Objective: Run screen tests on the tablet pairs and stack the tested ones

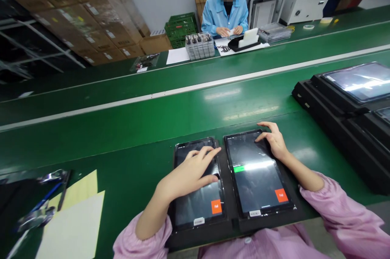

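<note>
Two dark tablets lie side by side on black foam in front of me. Over the left tablet (195, 210) my left hand (193, 169) is spread, its fingers across the upper screen. An orange square reading "Fail" shows near that screen's lower right. My right hand (274, 141) is at the upper right corner of the right tablet (252, 186), fingers apart, with one fingertip over the glass. This screen has a green patch at its left side and another orange "Fail" square. Each tablet bears a small white label at its bottom edge.
To the right, black foam trays (332, 129) carry more tablets (362, 82). Yellowish paper sheets (73, 226) and a blue pen (51, 192) lie at left. Across the green bench, a person in a blue jacket (210, 13) handles something white beside stacked clear trays (200, 47).
</note>
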The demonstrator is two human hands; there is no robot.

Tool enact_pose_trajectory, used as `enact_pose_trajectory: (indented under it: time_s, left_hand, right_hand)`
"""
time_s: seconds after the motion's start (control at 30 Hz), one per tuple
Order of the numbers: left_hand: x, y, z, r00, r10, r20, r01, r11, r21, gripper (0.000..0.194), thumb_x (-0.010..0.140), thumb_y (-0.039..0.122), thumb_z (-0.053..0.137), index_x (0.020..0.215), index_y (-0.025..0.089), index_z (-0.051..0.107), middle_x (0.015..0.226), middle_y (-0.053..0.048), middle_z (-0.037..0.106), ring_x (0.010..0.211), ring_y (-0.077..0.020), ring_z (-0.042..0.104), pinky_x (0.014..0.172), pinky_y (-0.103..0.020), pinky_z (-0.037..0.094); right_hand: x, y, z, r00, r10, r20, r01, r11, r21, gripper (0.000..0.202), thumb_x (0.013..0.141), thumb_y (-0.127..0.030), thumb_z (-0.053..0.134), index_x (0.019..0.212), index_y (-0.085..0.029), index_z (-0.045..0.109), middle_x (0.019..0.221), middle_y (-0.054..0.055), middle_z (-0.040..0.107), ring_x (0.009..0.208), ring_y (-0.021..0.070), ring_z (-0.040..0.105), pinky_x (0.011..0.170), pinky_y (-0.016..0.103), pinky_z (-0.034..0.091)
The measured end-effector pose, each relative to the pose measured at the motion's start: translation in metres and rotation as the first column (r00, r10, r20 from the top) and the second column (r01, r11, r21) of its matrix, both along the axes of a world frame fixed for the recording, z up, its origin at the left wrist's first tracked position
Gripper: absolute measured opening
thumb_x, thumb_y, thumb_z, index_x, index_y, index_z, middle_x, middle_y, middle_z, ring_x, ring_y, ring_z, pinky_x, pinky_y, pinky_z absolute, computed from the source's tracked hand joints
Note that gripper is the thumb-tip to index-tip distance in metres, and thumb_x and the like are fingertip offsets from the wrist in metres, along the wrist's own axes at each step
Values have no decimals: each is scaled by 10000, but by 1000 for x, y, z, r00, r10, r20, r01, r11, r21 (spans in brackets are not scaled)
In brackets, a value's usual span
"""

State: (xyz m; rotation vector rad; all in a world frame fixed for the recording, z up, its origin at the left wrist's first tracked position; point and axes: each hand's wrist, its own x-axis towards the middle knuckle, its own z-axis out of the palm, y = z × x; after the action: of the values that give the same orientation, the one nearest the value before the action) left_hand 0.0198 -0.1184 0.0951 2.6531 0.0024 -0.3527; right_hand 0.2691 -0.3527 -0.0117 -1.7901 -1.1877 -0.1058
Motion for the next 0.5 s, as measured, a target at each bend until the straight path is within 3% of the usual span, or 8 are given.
enact_pose_trajectory:
  time_s: [0.1, 0.2, 0.27, 0.37, 0.5]
  left_hand:
    - [-4, 11, 13, 992, 127, -21, -126, 990, 60, 490, 1008, 496, 375, 1445, 281, 433, 1324, -96, 535, 1142, -294, 565, 1043, -492, 402]
    - [-5, 27, 13, 971, 238, -38, -230, 962, 145, 514, 1017, 516, 294, 1392, 236, 507, 1268, -122, 541, 1167, -316, 537, 1064, -542, 369]
    - [-5, 35, 8, 964, 249, -94, -233, 961, 151, 525, 1014, 542, 287, 1422, 278, 484, 1358, -128, 499, 1287, -333, 463, 1102, -560, 332]
    - [-6, 38, 3, 953, 251, -168, -220, 958, 182, 509, 1002, 575, 323, 1437, 354, 469, 1530, -106, 368, 1463, -352, 248, 1173, -611, 175]
    - [-6, 29, 10, 941, 292, -172, -264, 949, 171, 491, 1008, 546, 313, 1424, 333, 464, 1598, -109, 278, 1512, -335, 127, 1181, -643, 59]
  right_hand:
    - [-3, 0, 3, 998, -51, -30, 51, 999, -5, 706, 1021, -606, 214, 801, -256, 786, 1174, 80, 603, 1091, 290, 539, 1001, 478, 443]
    - [-3, 2, 3, 998, -52, -31, 51, 998, -35, 710, 1015, -623, 205, 863, -262, 798, 1178, 87, 597, 1079, 293, 545, 991, 488, 450]
    - [-1, 2, 2, 999, -50, -5, 50, 997, -51, 698, 1018, -608, 209, 874, -267, 800, 1186, 90, 594, 1084, 299, 544, 986, 498, 451]
    - [2, -2, 0, 997, -54, 62, 57, 997, -60, 674, 1023, -582, 216, 864, -284, 801, 1178, 91, 603, 1083, 311, 552, 951, 513, 463]
    - [3, -6, -8, 989, -31, 146, 37, 999, -37, 670, 1020, -580, 219, 798, -309, 790, 1108, 118, 626, 1015, 323, 593, 862, 523, 483]
